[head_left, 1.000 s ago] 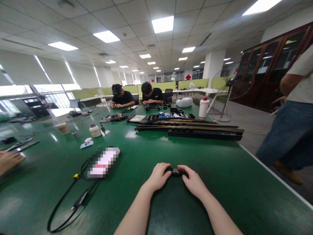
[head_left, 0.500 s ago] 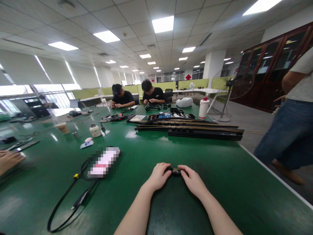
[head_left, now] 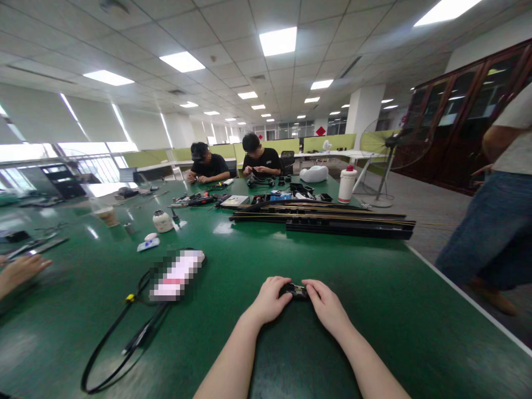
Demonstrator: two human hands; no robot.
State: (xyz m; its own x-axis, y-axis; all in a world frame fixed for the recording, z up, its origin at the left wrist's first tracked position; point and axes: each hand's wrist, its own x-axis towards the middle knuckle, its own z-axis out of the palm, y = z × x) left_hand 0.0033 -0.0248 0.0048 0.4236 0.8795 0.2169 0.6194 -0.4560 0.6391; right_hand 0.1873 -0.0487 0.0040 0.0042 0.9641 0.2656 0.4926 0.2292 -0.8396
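Observation:
A small black part with a gold centre (head_left: 296,290) sits low over the green table (head_left: 374,299), held between both my hands. My left hand (head_left: 269,300) grips its left end with curled fingers. My right hand (head_left: 327,305) pinches its right end. Most of the part is hidden by my fingers.
A black cable loop (head_left: 120,343) and a blurred pink-white object (head_left: 177,274) lie to the left. Long black rails (head_left: 332,221) cross the table farther back. Two seated people work at the far end, another person's hand (head_left: 20,271) rests at left, and a person stands at right (head_left: 494,221).
My hands and the small part have stayed almost in place. The hand at the left edge has stretched out a little and the standing person has shifted slightly.

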